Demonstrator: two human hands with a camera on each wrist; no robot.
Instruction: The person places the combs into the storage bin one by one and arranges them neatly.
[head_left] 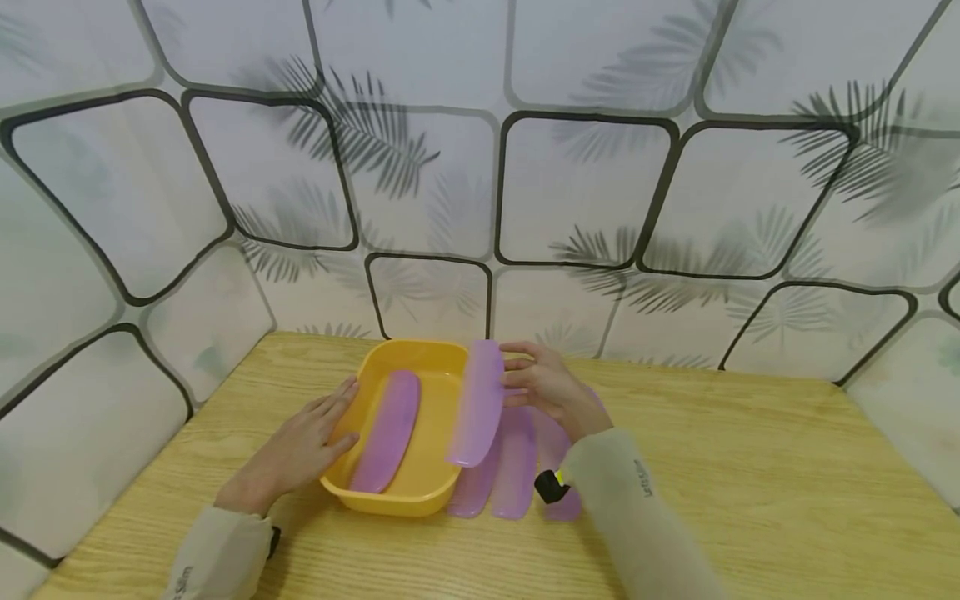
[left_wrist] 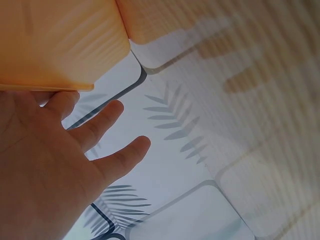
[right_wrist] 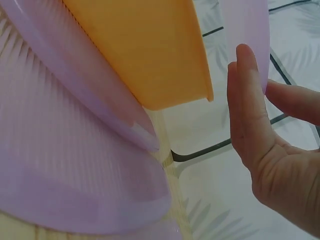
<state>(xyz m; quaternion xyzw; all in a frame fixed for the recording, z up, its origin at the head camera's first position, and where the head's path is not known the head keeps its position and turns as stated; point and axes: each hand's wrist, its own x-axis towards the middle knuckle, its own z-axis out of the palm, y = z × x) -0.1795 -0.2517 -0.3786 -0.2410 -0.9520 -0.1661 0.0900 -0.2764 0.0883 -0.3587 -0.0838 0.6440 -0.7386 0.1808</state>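
My right hand (head_left: 551,390) pinches a light purple comb (head_left: 478,404) by its right edge, above the right rim of a yellow plastic basin (head_left: 397,503). In the right wrist view, fingers and thumb squeeze the end of this held comb (right_wrist: 246,27). Inside the basin, towards its left, lies another purple comb (head_left: 387,433). My left hand (head_left: 303,450) rests against the basin's left rim, its fingers extended; the left wrist view shows these fingers spread beside the basin's wall (left_wrist: 60,45). To the basin's right several more combs (head_left: 514,471) lie side by side, partly hidden by my right arm.
Everything stands on a light wood-grain table (head_left: 750,475). Behind and at both sides rises a pale wall covering (head_left: 585,192) with dark rounded outlines and leaf prints. A small black device (head_left: 552,487) sits at my right wrist.
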